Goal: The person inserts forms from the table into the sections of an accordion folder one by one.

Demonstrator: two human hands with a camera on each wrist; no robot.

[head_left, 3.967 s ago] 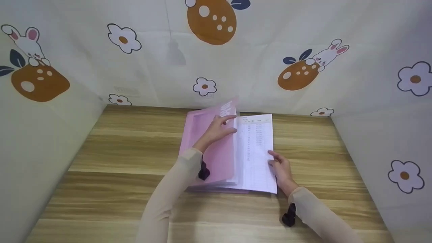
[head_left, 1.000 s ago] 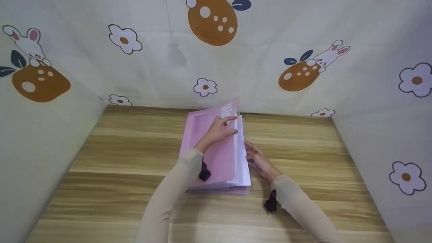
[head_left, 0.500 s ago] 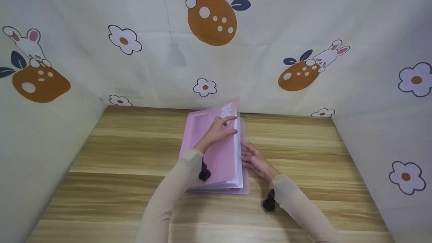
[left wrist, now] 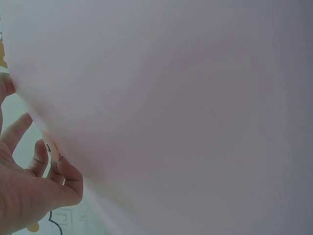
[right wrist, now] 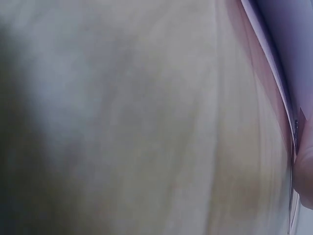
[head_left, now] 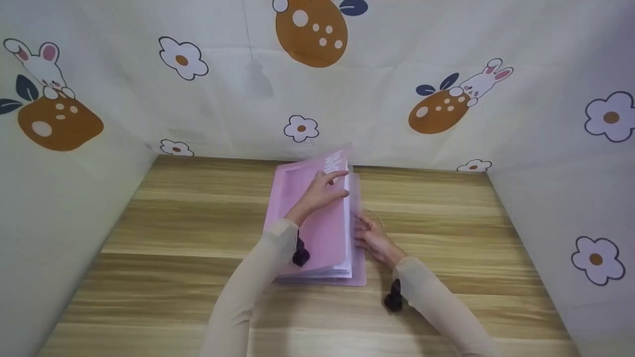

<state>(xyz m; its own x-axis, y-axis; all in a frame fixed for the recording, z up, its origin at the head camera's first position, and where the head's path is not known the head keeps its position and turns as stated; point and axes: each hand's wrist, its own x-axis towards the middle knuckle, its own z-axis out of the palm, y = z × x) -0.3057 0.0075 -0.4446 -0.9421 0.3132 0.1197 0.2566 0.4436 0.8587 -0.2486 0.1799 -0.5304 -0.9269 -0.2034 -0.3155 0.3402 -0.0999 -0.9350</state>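
A pink folder (head_left: 302,213) with white lettering lies on the wooden table, its front cover and upper leaves lifted at the right side. My left hand (head_left: 320,193) pinches that raised edge; in the left wrist view its fingers (left wrist: 71,183) curl at the cover's rim. Under the cover, the narrow edge of a white sheet of paper (head_left: 349,265) shows among clear sleeves. My right hand (head_left: 375,242) holds at this edge, above the pink back cover (head_left: 359,277); its fingertips are partly hidden. In the right wrist view only a thumb (right wrist: 304,169) shows, against the thin layers.
A wood-grain table (head_left: 183,213) surrounds the folder. A pale cloth curtain (head_left: 223,99) with printed rabbits and flowers hangs behind and at both sides. Beside my right hand a thin pale loop (head_left: 381,218) curves outward. Dark devices are strapped at both wrists.
Over four seconds the printed sheet has slid left under the cover, from mostly exposed to a narrow edge. My right hand has moved left with it; the left has stayed in place.
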